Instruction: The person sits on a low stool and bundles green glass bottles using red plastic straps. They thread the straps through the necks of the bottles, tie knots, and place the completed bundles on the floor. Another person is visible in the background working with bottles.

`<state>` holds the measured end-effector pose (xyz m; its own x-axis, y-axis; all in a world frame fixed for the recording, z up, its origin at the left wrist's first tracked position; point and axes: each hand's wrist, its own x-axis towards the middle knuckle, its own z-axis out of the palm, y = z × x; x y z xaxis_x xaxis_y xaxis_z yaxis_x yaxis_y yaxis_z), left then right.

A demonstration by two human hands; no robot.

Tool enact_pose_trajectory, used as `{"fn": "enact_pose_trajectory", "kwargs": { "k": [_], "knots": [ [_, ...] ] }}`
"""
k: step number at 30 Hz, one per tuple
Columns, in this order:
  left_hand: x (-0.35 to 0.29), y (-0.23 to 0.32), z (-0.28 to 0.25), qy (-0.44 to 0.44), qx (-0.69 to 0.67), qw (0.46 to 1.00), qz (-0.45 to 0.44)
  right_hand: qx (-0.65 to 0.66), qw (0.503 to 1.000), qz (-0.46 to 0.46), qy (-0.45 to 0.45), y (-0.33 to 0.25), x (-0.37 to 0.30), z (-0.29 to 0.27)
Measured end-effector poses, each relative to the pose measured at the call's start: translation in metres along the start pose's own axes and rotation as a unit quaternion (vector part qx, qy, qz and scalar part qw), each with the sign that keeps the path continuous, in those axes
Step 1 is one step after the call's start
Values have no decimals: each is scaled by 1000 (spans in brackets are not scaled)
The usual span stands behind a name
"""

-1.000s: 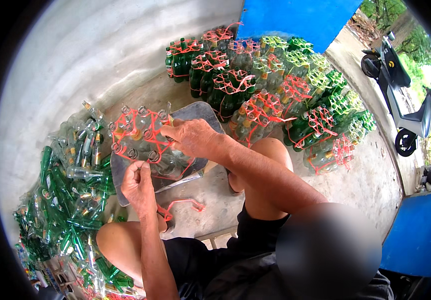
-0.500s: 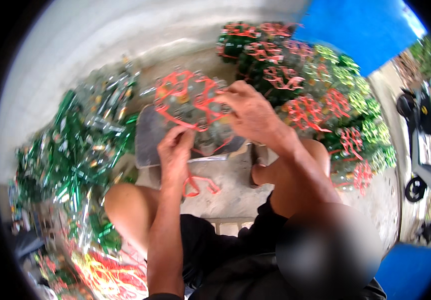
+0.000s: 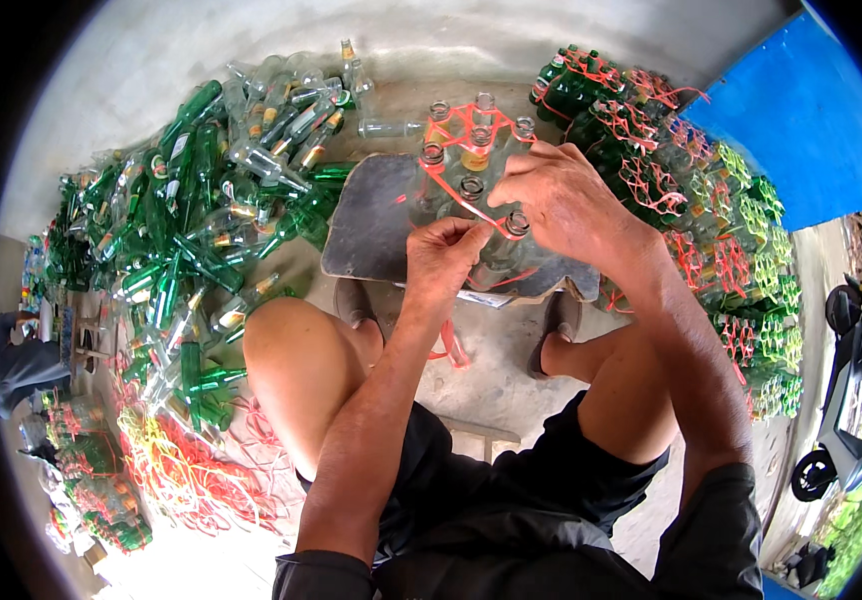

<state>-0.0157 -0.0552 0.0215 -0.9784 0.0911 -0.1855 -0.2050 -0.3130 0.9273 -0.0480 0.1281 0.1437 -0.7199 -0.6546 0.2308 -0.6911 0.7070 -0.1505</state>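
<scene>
Several clear glass bottles stand upright in a bundle on a dark board in front of me. A red plastic strap loops around their necks. My left hand pinches the strap beside the nearest bottle's neck, thumb and forefinger pressed together. Over the bundle's right side, my right hand has its fingers curled in on the strap between the necks. Its fingertips are partly hidden behind the hand. A loose red strap end hangs below the board's near edge.
Loose green and clear bottles are heaped on the left. Strapped bottle bundles stand in rows on the right. Red and yellow straps lie piled at lower left. A blue panel and a motorbike are at the right.
The view has swung left, so the scene sits further right in the picture and is sharper. My hands have drawn closer together at the near bottle necks.
</scene>
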Motion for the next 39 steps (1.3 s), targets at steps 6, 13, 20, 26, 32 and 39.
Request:
{"fn": "enact_pose_trajectory", "kwargs": {
  "k": [6, 13, 20, 26, 32, 39],
  "knots": [
    [5, -8, 2, 20, 10, 1000, -15, 47, 994, 12, -100, 5, 17, 6],
    [6, -9, 4, 45, 24, 998, -28, 168, 965, 72, -186, 12, 24, 12],
    [14, -27, 5, 98, 92, 990, 30, 187, 939, 109, -266, 18, 35, 11],
    [12, -23, 10, 123, 146, 981, 33, 41, 930, 125, -344, -4, 48, -9],
    [10, -21, 15, 118, 141, 983, 23, -118, 952, 31, -282, -18, 41, -14],
    [5, -14, 20, 116, 169, 976, 71, -190, 942, -1, -275, -24, 41, -20]
  ]
}}
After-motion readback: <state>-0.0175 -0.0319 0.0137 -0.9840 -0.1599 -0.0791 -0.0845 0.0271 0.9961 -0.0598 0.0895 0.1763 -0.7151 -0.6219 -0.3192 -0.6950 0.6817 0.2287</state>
